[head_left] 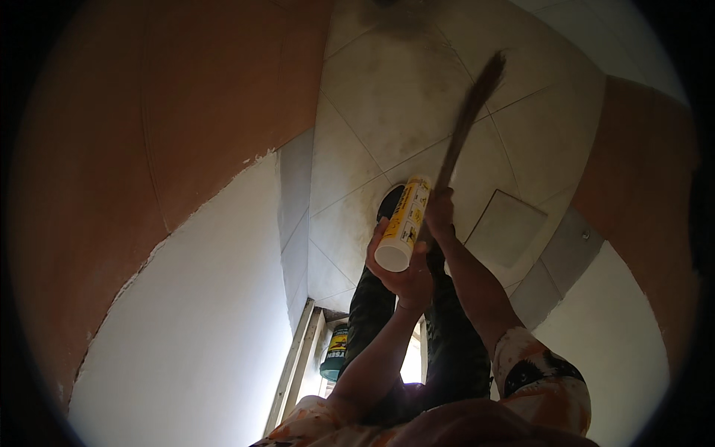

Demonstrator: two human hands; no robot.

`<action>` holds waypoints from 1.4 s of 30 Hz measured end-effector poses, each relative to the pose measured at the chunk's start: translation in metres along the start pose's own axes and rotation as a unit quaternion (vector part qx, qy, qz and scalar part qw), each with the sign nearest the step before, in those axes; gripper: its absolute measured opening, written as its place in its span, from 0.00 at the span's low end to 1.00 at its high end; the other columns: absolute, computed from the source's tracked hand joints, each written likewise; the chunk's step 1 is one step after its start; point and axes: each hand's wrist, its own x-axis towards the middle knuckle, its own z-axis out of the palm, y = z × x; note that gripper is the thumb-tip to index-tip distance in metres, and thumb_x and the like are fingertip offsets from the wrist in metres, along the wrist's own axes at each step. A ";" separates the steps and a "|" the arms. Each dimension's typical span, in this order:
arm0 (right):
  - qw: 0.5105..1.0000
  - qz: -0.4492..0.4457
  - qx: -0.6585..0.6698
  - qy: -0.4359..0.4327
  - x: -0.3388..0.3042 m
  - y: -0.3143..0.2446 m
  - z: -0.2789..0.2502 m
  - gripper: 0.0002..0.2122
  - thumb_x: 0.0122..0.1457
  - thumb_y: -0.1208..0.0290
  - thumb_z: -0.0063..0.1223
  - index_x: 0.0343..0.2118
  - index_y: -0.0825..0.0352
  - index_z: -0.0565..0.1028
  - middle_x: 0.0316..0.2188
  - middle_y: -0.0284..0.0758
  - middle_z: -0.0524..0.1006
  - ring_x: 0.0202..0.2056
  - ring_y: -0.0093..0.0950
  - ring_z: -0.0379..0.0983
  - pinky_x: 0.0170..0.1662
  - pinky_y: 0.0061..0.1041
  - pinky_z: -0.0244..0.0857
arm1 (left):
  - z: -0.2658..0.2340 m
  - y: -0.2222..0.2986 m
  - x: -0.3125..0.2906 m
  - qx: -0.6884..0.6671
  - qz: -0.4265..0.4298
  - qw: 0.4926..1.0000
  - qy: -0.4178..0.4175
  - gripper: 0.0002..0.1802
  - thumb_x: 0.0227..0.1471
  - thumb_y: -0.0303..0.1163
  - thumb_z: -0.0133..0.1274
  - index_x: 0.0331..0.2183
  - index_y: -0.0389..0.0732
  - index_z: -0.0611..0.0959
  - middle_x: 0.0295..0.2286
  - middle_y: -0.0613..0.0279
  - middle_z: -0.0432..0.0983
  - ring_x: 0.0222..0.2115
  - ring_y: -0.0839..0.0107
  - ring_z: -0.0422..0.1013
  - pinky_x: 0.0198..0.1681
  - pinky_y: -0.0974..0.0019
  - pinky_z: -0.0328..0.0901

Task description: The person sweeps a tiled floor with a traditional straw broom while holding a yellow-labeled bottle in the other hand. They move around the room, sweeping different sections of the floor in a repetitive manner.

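Currently, the left hand (406,287) is wrapped around the lower part of a white cylindrical container (408,216) with a yellow label; this lies tilted over the tiled floor (346,175), its pale round end toward the wearer. The right hand (441,212) is closed around a long brown broom-like bundle (471,112), just beside the container, bristly end pointing away.

Risks (judgement only): the container looks smooth and wide for one hand, so a loosened thumb could let it slip to the floor. With both items so near each other, a swing of the bundle might knock it.

Hidden or unclear: the bundle's lower end is lost behind the hands; its bristles are blurred. A dark shape (389,205) behind the container, possibly a shoe, is partly covered. Container contents: cannot tell.
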 end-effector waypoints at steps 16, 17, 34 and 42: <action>0.982 -0.112 0.116 0.096 0.029 -0.128 -0.093 0.25 0.66 0.55 0.53 0.55 0.72 0.65 0.37 0.55 0.82 0.37 0.52 0.83 0.42 0.49 0.77 | -0.020 -0.005 0.042 -0.026 -0.046 0.997 0.056 0.38 0.63 0.43 0.61 0.59 0.37 0.57 0.59 0.47 0.63 0.61 0.55 0.61 0.62 0.51 0.67; 0.982 -0.061 0.147 0.098 0.032 -0.113 -0.105 0.27 0.66 0.56 0.53 0.57 0.73 0.64 0.37 0.55 0.82 0.36 0.52 0.83 0.41 0.48 0.77 | -0.017 -0.004 0.042 -0.033 -0.042 0.998 0.046 0.37 0.63 0.43 0.61 0.59 0.36 0.58 0.59 0.47 0.63 0.61 0.55 0.62 0.62 0.51 0.67; 0.986 -0.099 0.080 0.103 0.035 -0.136 -0.160 0.28 0.61 0.62 0.57 0.61 0.69 0.65 0.36 0.50 0.82 0.37 0.43 0.83 0.42 0.43 0.76 | 0.006 0.005 0.036 -0.037 -0.057 0.998 0.005 0.38 0.63 0.45 0.60 0.59 0.36 0.58 0.59 0.46 0.63 0.61 0.56 0.61 0.60 0.54 0.69; 0.976 -0.098 0.128 0.148 0.166 -0.101 -0.288 0.34 0.59 0.68 0.57 0.68 0.65 0.59 0.38 0.51 0.81 0.37 0.39 0.82 0.42 0.41 0.77 | 0.007 0.006 0.025 -0.029 -0.048 0.998 -0.018 0.39 0.63 0.47 0.60 0.59 0.36 0.58 0.58 0.45 0.63 0.62 0.56 0.61 0.60 0.54 0.69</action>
